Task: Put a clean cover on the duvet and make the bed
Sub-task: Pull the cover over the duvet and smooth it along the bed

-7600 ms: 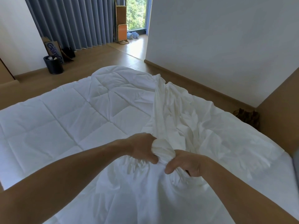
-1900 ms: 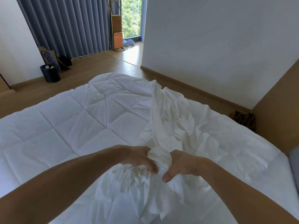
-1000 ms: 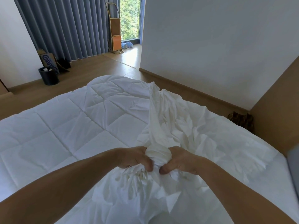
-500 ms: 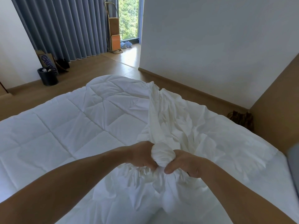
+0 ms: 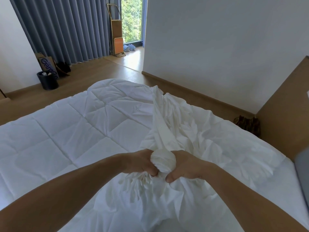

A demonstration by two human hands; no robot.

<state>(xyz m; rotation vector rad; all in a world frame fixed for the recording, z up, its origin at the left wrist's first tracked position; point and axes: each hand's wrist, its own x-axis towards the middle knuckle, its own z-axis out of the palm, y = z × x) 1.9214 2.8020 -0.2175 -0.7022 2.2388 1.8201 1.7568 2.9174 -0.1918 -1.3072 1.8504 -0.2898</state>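
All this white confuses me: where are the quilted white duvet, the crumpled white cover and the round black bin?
quilted white duvet [image 5: 66, 131], head view, a flat stitched square.
crumpled white cover [image 5: 200, 131], head view, its wrinkled spread part.
round black bin [image 5: 48, 83], head view, its side wall.

Cardboard box [image 5: 48, 65] — lettering "Ga…"; rest unclear.

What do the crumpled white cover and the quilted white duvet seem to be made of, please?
Crumpled white cover: thin woven cloth, likely cotton, matte; it creases sharply and bunches small.
Quilted white duvet: padded fabric, matte; stitched squares puff up.
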